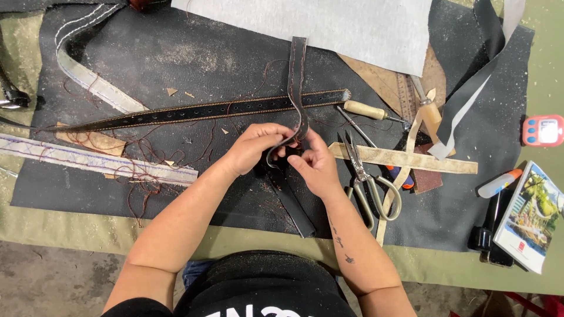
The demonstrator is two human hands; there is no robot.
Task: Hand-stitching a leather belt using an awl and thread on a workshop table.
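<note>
My left hand and my right hand meet at the middle of a dark work mat. Both pinch a narrow black leather strap with orange stitching, which runs up the mat away from me and curves between my fingers. A metal buckle ring shows just below my left fingers. The strap's lower end lies toward me on the mat. A longer black stitched belt with punched holes lies crosswise behind my hands.
Scissors lie right of my right hand over tan leather strips. A wooden-handled awl, a ruler, a grey sheet, a pink timer, a small bottle, a booklet and loose threads surround them.
</note>
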